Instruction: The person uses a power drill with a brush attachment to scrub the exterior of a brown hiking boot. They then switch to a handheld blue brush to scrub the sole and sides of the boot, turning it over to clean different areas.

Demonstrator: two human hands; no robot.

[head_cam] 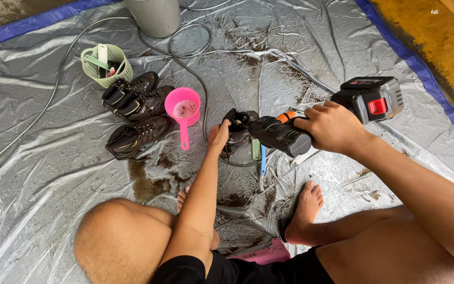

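Note:
My right hand (333,126) grips a black cordless power tool (282,135) with a battery pack (371,97) at its rear, its nose pointed left at a dark boot (237,131). My left hand (218,137) holds that boot at its left side, fingers curled on its upper. The boot sits low over a grey plastic sheet (38,168). An orange part (286,115) shows just behind the tool.
Three dark boots (135,113) lie at the left beside a pink scoop (183,108) with foamy water. A green basket (106,64) with brushes stands behind them. A grey bucket (154,16) and a hose (195,79) are at the back. My bare feet (306,210) rest on muddy sheet.

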